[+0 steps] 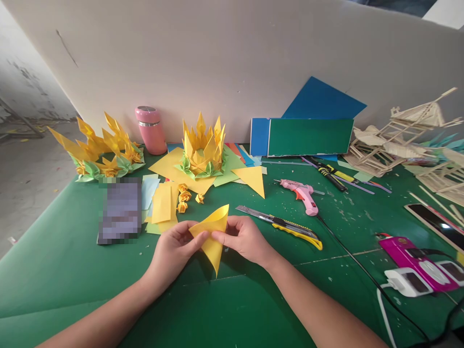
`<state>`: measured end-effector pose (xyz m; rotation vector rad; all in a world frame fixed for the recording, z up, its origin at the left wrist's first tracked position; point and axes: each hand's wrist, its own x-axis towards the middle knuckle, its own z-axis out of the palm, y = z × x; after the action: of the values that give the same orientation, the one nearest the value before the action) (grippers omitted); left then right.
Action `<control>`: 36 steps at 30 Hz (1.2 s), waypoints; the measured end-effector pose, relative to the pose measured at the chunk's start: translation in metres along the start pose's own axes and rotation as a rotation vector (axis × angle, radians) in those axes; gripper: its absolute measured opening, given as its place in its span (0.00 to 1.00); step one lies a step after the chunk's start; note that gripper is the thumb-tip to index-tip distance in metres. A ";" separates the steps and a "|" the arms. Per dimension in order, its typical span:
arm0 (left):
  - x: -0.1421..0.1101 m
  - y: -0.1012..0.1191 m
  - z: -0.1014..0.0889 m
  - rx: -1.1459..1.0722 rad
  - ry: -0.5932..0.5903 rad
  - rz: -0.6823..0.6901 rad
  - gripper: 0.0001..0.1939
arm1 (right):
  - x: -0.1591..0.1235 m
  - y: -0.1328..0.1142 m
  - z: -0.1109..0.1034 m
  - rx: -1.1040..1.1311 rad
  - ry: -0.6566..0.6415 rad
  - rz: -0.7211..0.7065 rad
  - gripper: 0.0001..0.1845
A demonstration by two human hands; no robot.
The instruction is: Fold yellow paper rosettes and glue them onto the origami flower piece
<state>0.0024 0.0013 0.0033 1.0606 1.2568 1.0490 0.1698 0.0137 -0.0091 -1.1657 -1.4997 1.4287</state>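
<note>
A sheet of yellow paper (211, 244), partly folded with a raised corner and a point hanging down, is held above the green table. My left hand (180, 241) pinches its left side between thumb and fingers. On the other side my right hand (246, 238) grips the paper, its thumb close to the left thumb. Just beyond are several small folded orange paper roses (184, 196) and a stack of yellow paper strips (161, 203). To the right of my right hand lies a yellow utility knife (286, 226).
Two yellow paper crowns (203, 153) with green leaves stand at the back, beside a pink tumbler (151, 131). A pink glue gun (302, 193) trails a black cord. Further right are pliers (331, 177), a magenta power strip (416, 263), a phone (438, 224) and wooden stick models (389, 137).
</note>
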 end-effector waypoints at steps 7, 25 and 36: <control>-0.002 0.000 0.001 -0.093 0.010 -0.086 0.21 | 0.002 -0.004 0.001 0.088 0.021 0.022 0.21; 0.002 0.001 0.003 -0.306 0.093 -0.083 0.23 | -0.002 -0.005 0.003 -0.054 -0.104 0.052 0.16; 0.004 0.005 0.001 -0.349 0.146 -0.027 0.20 | -0.005 -0.005 0.002 -0.096 -0.247 0.030 0.13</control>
<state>0.0031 0.0063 0.0075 0.7090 1.1455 1.2884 0.1685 0.0088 -0.0038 -1.1036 -1.7430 1.5822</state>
